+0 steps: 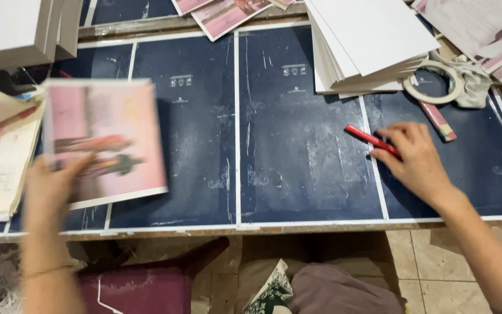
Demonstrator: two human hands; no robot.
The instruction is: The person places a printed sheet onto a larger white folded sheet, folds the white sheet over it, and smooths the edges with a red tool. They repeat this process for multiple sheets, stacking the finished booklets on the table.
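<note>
A pink printed sheet (107, 141) is gripped at its near-left corner by the left hand (53, 186); a red pen (372, 139) on the bench (297, 174) is touched by the loosely curled right hand (416, 160).

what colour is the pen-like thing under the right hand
Red: the slim tool lies on the dark blue sheet, fingers of the right hand on it, head view.

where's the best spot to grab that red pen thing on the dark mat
Grip the red pen at its free upper-left half, pinching across the thin barrel from above. It lies flat and slanted on the dark mat, and the right hand covers its lower-right end, so only that half looks exposed.
</note>
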